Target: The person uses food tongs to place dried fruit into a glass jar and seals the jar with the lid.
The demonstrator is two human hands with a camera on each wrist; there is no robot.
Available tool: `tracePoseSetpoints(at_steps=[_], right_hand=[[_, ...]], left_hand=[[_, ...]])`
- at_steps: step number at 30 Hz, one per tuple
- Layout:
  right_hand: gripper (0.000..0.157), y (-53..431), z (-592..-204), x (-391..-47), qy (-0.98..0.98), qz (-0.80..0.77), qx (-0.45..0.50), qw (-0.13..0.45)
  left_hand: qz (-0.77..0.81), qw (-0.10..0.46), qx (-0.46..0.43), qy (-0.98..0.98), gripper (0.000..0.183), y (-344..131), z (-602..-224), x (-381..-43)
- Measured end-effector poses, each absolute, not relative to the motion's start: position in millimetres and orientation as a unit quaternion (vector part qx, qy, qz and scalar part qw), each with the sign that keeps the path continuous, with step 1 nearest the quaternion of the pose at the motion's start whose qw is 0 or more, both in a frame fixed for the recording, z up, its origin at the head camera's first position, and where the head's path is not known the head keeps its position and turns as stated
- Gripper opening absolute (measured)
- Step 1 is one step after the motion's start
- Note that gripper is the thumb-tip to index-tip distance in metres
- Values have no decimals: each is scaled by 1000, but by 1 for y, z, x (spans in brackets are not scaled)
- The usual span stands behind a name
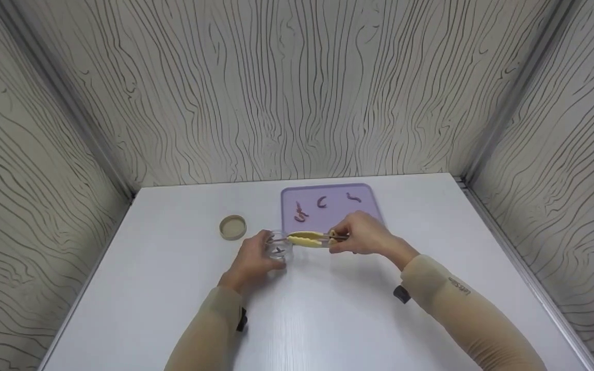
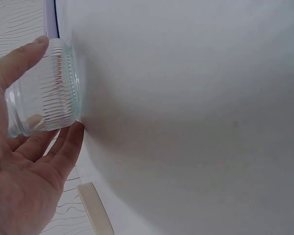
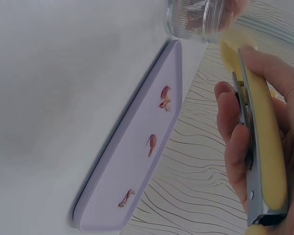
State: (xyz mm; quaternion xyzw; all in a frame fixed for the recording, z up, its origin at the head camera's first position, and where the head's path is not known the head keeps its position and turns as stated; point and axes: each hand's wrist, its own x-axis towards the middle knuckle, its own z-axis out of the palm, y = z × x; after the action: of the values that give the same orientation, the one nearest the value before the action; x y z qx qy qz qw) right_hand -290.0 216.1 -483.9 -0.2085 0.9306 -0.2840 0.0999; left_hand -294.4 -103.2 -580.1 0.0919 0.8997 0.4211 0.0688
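My left hand (image 1: 253, 256) holds a clear glass jar (image 2: 54, 88) with ribbed sides, thumb on one side and fingers on the other. The jar stands on the table without its lid, and a small dark piece shows inside it in the head view. With my right hand (image 1: 363, 234) I grip yellow-and-metal tongs (image 3: 264, 142). Their scalloped yellow tips (image 1: 304, 238) point left at the jar mouth, where a thin reddish strip (image 1: 278, 240) seems to be pinched. Several reddish-brown worm-like pieces (image 1: 322, 202) lie on a lilac tray (image 1: 338, 216) behind the tongs.
A round beige lid (image 1: 233, 227) lies left of the jar, its hollow side up. The white table (image 1: 173, 288) ends at a wood-patterned wall (image 1: 276, 93) behind, with more such walls at both sides.
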Motion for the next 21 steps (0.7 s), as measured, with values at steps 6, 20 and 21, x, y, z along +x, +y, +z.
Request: tracePoseSetpoints(at_steps=[6, 20, 21], right_hand=[[26, 212, -483, -289, 932, -279, -207, 100], [41, 206, -485, -291, 942, -260, -192, 92], [41, 206, -485, -291, 942, -259, -195, 89]], left_hand=[[423, 70, 87, 899, 89, -103, -580, -294], [438, 76, 80, 892, 89, -104, -583, -295], [439, 75, 83, 891, 90, -104, -584, -295]])
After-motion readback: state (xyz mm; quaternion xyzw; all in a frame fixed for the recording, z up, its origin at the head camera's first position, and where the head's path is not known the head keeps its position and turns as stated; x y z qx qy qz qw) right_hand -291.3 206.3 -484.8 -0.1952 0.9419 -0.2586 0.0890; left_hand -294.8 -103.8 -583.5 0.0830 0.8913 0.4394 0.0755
